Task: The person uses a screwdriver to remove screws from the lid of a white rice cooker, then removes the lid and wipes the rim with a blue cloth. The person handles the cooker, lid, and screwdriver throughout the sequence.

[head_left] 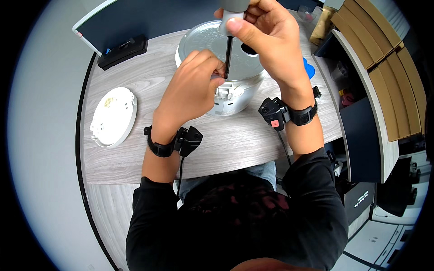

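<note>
A white rounded appliance that looks like a rice cooker (239, 105) stands at the far middle of the table, with a grey metal disc (199, 41) on top and a dark round hole at its right. My right hand (278, 47) is closed around the grey handle of a screwdriver (229, 54), held upright, shaft pointing down. Its tip meets the appliance's near rim, just above a white hinge-like bracket (228, 90). My left hand (190, 88) is closed, thumb and fingertips pinched beside the tip; what lies between them is hidden.
A white round cover (115, 118) lies at the left of the table. Behind it are a black case (123, 52) and a dark screen (135, 22). Cardboard boxes (389, 86) and a dark shelf unit (366, 135) stand at the right. A blue object (309, 68) shows beyond my right wrist.
</note>
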`<state>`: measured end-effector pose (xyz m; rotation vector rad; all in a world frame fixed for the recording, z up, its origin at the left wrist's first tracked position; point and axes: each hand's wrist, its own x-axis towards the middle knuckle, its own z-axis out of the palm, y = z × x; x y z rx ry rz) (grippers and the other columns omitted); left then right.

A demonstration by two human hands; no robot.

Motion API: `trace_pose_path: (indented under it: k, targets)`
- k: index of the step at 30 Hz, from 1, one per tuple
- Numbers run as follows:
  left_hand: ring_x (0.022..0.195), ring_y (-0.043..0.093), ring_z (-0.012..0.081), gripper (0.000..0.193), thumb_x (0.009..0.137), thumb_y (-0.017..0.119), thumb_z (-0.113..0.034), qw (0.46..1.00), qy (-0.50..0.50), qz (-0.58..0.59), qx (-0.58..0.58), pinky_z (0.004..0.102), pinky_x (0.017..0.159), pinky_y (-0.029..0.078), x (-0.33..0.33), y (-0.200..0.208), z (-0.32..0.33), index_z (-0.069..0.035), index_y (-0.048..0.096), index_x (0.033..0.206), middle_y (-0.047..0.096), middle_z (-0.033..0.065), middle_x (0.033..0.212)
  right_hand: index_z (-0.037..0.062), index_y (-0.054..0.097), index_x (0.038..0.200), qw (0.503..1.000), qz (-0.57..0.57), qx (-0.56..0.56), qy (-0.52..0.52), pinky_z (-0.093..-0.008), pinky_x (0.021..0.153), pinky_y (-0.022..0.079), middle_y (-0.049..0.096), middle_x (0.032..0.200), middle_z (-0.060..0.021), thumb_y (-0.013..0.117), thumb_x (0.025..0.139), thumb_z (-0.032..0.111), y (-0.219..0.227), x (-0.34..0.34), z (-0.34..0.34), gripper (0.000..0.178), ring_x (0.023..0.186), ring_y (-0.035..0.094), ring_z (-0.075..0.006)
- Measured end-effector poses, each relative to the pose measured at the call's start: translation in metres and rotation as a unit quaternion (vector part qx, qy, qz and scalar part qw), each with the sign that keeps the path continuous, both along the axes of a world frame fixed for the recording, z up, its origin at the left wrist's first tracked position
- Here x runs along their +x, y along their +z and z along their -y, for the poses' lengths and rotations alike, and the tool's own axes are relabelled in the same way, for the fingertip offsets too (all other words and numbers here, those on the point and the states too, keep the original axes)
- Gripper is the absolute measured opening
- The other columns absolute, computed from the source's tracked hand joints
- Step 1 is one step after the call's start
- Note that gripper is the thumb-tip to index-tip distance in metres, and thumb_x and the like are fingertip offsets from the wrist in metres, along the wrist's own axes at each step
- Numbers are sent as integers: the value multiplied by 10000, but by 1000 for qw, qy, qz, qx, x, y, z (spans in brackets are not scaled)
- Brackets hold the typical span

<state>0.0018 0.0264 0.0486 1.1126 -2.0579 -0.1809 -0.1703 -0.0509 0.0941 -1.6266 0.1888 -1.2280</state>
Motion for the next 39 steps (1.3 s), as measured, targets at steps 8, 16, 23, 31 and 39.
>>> trace_pose_path:
  k: [8, 16, 23, 31, 39]
  targets:
    - [889, 552, 319, 149, 783, 671, 35, 1000, -11, -7, -11, 392, 785, 450, 1, -4, 1, -5, 573, 887, 575, 125, 906, -27, 566, 1250, 998, 48, 32, 22, -232, 841, 517, 658, 1097, -54, 702, 921, 30, -6, 2, 2, 361, 972, 613, -79]
    - [886, 559, 313, 149, 783, 670, 50, 1000, -1, -4, -5, 384, 792, 454, 0, -3, 0, -2, 574, 885, 580, 124, 920, -51, 554, 1312, 1000, 18, -18, -10, -243, 855, 515, 666, 1085, -51, 685, 927, 27, -2, -5, 8, 414, 973, 610, -86]
    - [881, 561, 305, 146, 786, 674, 49, 1000, -2, -3, -8, 379, 779, 456, -2, -3, 0, -1, 576, 882, 582, 119, 916, -33, 484, 1355, 998, 54, 38, 1, -263, 880, 522, 673, 1086, -68, 673, 937, 24, -1, 5, 3, 463, 992, 637, -112]
    - [873, 556, 295, 145, 791, 677, 51, 1000, -2, -9, -9, 378, 773, 459, -1, -5, 0, -5, 580, 883, 582, 113, 912, -30, 501, 1341, 999, 39, 9, 9, -234, 816, 514, 661, 1077, -46, 657, 947, 24, -1, -5, 13, 427, 957, 617, -87]
    - [887, 547, 299, 159, 792, 685, 46, 1000, 3, -7, -14, 380, 795, 447, -3, -3, -2, -10, 571, 889, 580, 108, 918, -32, 473, 1378, 994, -37, -52, -84, -259, 873, 518, 652, 1143, -72, 646, 942, 4, 2, 3, 4, 471, 1017, 625, -111]
